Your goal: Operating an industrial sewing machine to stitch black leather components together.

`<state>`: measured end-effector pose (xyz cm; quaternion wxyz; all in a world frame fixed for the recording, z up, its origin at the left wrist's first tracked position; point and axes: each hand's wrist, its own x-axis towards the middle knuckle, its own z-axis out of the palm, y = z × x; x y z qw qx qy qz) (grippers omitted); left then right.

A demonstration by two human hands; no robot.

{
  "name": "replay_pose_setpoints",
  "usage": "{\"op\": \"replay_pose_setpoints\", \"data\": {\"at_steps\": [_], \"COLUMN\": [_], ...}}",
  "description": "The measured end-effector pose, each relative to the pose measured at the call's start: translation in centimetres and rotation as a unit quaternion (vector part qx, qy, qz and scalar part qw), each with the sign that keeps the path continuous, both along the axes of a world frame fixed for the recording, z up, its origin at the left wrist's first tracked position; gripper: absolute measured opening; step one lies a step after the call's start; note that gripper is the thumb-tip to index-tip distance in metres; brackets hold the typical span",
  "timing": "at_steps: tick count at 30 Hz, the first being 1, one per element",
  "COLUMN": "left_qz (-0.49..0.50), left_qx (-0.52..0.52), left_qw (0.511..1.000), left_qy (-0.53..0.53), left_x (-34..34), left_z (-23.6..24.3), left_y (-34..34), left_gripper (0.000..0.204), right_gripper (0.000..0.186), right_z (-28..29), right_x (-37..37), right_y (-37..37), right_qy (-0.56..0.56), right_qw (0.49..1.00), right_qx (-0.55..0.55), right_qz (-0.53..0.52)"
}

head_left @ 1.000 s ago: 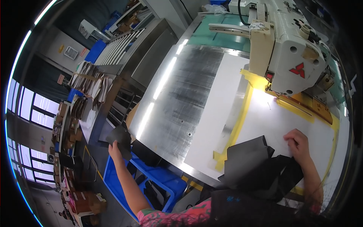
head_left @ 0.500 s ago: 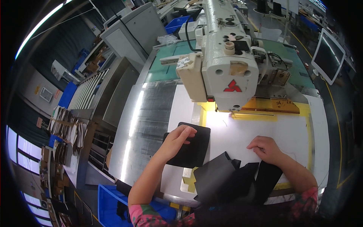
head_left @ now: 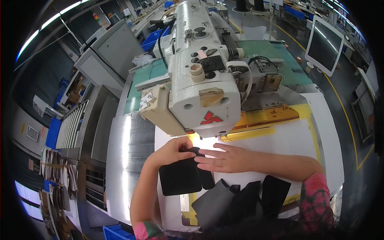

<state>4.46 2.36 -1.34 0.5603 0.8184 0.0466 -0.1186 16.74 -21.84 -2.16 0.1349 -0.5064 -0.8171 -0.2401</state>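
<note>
Beneath the sewing machine head (head_left: 202,100), my left hand (head_left: 170,152) pinches the upper edge of a black fabric piece (head_left: 180,178) between thumb and fingers. From the right, my right hand (head_left: 228,159) reaches across with its fingers stretched and spread, the fingertips touching the piece's edge beside my left thumb. A narrower black strip (head_left: 206,179) lies along the right side of the piece and is partly covered by my right hand. Closer to my body, several loose dark fabric pieces (head_left: 244,200) overlap on the white work surface (head_left: 256,152).
An orange-brown bar (head_left: 268,117) and yellow tape border the white surface. To the left lies a shiny metal plate (head_left: 136,148). A monitor (head_left: 325,45) stands at the far right, and a blue bin (head_left: 118,232) sits low at the left.
My right hand has swung left to meet my left hand at the black piece. My left hand now pinches its edge. The view has shifted, so the machine appears farther left.
</note>
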Motion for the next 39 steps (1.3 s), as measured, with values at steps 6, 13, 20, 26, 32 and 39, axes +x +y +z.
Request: {"op": "replay_pose_setpoints", "data": {"at_steps": [6, 13, 20, 26, 32, 39], "left_qz": [0.119, 0.103, 0.122, -0.088, -0.1, -0.041], "left_qx": [0.283, 0.401, 0.386, 0.356, 0.466, 0.482], "left_qw": [0.945, 0.846, 0.878, 0.886, 0.836, 0.836], "left_qy": [-0.114, -0.337, -0.254, -0.282, -0.272, -0.26], "left_x": [2.7, 5.7, 0.5, -0.2, 2.7, 4.1], "left_z": [-1.5, -6.2, -0.7, 0.4, -0.2, -1.4], "left_y": [-0.3, 0.4, -6.7, -12.0, -14.7, -14.6], "left_gripper": [0.04, 0.024, 0.016, 0.029, 0.059, 0.069], "right_gripper": [0.028, 0.027, 0.026, 0.033, 0.062, 0.067], "right_z": [-3.4, -3.7, -3.0, -2.0, -1.5, -1.9], "right_x": [-0.1, 2.8, 5.9, 6.6, 4.6, 5.3], "right_y": [2.8, -1.7, -10.9, -12.0, -13.3, -12.4], "right_qy": [0.07, 0.041, 0.078, 0.14, 0.22, 0.22], "right_qw": [0.997, 0.992, 0.958, 0.912, 0.912, 0.9], "right_qx": [-0.018, -0.034, -0.05, -0.095, -0.119, -0.122], "right_qz": [-0.008, -0.117, -0.272, -0.375, -0.325, -0.357]}}
